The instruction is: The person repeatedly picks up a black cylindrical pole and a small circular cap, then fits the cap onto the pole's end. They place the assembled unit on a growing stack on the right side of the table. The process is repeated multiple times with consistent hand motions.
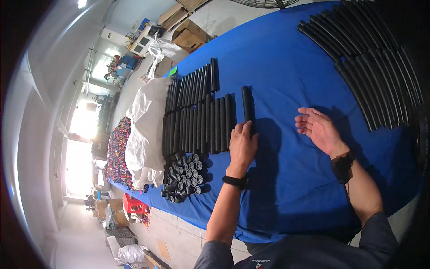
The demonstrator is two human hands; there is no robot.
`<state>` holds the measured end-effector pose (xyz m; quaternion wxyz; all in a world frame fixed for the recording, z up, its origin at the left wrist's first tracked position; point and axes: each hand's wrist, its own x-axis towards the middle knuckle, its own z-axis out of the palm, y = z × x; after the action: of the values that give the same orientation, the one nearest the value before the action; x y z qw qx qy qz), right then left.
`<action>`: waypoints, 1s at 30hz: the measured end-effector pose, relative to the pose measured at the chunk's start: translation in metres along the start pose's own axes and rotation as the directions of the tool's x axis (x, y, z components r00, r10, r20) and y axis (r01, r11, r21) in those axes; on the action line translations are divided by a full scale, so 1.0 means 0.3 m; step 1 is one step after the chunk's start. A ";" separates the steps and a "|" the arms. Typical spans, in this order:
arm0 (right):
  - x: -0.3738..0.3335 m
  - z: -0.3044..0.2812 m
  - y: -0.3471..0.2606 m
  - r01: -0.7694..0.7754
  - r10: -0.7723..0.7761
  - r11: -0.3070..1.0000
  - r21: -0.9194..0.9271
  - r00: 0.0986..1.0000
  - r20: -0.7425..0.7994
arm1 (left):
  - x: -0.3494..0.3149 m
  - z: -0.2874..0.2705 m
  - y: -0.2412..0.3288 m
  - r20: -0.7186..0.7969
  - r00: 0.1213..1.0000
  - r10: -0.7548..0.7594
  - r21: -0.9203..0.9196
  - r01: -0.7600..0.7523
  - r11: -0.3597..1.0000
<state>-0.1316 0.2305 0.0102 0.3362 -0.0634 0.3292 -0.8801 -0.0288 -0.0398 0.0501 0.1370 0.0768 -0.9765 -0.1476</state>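
A: In the head view, where is the black tube (247,102) relative to the hands?
B: It lies on the blue cloth (273,58), pointing away from the person. The left hand (242,145) is at its near end, fingers and thumb closed over it. The right hand (319,131) is off to its right, well apart.
A: Does that right hand hold anything?
B: No, it's spread above the cloth, palm showing, fingers slightly curled.
A: How does the tube look?
B: Straight, slim and dark, with a faint sheen. Its near tip is hidden under the fingers.
A: And around it?
B: To its left, across a strip of cloth, are two rows of similar tubes (217,124), with round black caps (188,172) nearer the person. Long black rods (376,80) lie far right.
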 end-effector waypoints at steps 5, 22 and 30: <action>-0.011 0.047 0.020 -0.062 0.065 0.997 -0.039 0.994 0.089 | 0.006 0.031 0.006 0.028 0.990 -0.141 -0.117 0.143 0.983; -0.049 0.092 0.059 -0.272 0.271 0.962 -0.006 0.962 -0.023 | -0.375 -0.254 -0.158 -0.159 0.951 -0.264 -0.100 0.250 0.963; -0.051 0.111 0.053 -0.294 0.291 0.952 -0.089 0.956 -0.044 | -0.538 -0.348 -0.321 -0.082 0.909 -0.409 0.533 0.387 0.753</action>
<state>-0.1001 0.2136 0.0278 0.4544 -0.0163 0.3812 -0.8049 0.1656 -0.1278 0.0765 0.0561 0.3149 -0.9416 0.1049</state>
